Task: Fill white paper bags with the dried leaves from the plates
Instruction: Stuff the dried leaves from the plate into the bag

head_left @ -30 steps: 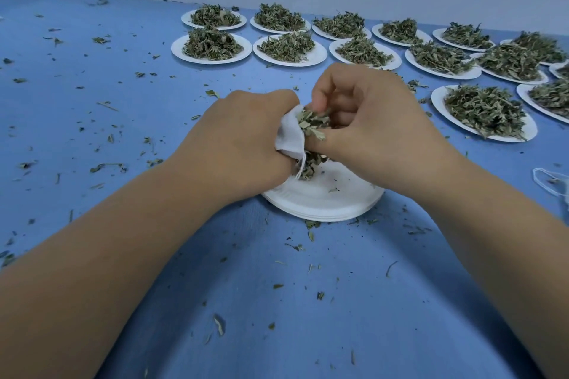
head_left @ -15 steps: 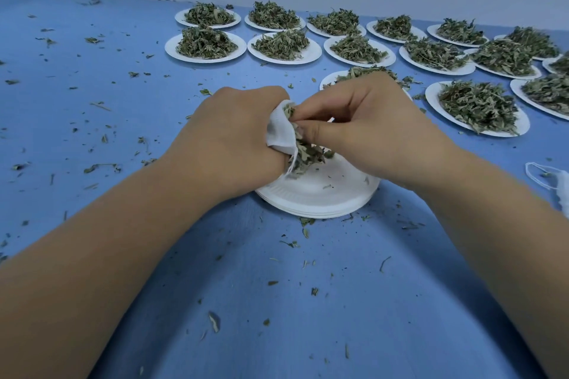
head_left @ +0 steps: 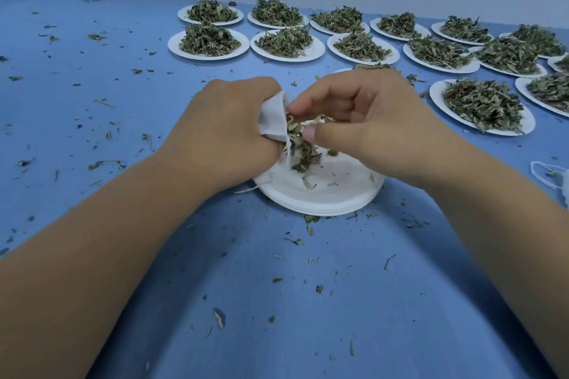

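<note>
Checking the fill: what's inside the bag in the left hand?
Dried leaves show at the mouth of the bag, above the plate. The left hand grips it and covers the rest; fill level unseen.

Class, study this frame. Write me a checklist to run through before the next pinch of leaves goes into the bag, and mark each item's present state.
1. The left hand grips the white paper bag: ok.
2. Bag mouth turned toward the right hand: ok.
3. Filling done over the near plate: ok.
4. All dried leaves inside the bag: not ok, a clump hangs out at the mouth.
5. Room left in the bag: cannot tell, the hand covers it.
</note>
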The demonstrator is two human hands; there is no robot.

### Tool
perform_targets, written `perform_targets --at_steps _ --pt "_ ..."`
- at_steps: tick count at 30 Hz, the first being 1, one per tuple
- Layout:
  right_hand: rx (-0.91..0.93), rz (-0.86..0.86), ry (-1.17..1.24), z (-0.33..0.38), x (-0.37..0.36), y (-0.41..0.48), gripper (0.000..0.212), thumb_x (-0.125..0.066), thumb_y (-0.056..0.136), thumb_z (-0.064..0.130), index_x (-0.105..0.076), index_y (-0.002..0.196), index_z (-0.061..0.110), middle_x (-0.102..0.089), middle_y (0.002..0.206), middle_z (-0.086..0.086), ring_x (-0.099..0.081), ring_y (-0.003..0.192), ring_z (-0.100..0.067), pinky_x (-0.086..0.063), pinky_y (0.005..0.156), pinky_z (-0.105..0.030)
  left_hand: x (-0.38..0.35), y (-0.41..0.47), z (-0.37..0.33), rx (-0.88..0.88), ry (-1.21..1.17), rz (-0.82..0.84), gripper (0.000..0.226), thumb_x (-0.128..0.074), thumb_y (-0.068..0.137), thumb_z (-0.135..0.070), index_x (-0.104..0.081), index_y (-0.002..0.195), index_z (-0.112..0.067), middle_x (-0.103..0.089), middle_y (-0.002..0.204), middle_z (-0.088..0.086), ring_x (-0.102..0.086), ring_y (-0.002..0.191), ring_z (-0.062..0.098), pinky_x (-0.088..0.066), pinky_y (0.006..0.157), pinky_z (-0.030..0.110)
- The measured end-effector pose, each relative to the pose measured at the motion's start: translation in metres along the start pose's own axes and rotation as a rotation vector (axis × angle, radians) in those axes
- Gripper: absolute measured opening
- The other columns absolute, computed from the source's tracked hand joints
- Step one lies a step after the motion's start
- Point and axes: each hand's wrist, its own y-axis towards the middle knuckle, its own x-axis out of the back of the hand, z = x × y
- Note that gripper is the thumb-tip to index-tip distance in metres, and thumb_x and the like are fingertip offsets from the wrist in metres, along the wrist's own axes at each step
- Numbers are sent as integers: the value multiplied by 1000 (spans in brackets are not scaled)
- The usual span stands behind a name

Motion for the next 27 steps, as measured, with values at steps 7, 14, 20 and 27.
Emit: perform_targets --at_steps 7,14,20,27 --pt "41 56 -140 -3 1 -1 33 -86 74 10 -74 101 26 -74 105 9 -69 91 -13 -56 72 -32 0 0 -3 34 -18 8 33 -41 58 -29 -62 83 -21 -58 69 -1 -52 68 13 -40 54 27" --pt "77 -137 -94 0 0 0 26 -79 82 -4 -78 87 21 -78 84 1 -76 80 -15 -63 77 -35 -6 -2 -5 -76 17 39 8 -58 75 -27 -55 81 -22 -51 62 -2 -50 61 18 -37 50 34" --pt "100 -188 -244 -2 -14 0 15 -74 77 -2 -74 79 12 -69 68 14 -59 54 2 -41 60 -7 -5 -4 -8 -86 19 50 7 -47 66 -31 -40 68 -31 -43 56 -4 -43 55 13 -25 49 30" --pt "33 1 -73 -1 -3 -2 33 -71 84 2 -77 94 33 -78 85 11 -68 77 1 -50 66 -14 -10 1 0 -9 10 -15 9 -55 85 -24 -57 78 -19 -56 66 3 -52 64 21 -43 54 40"
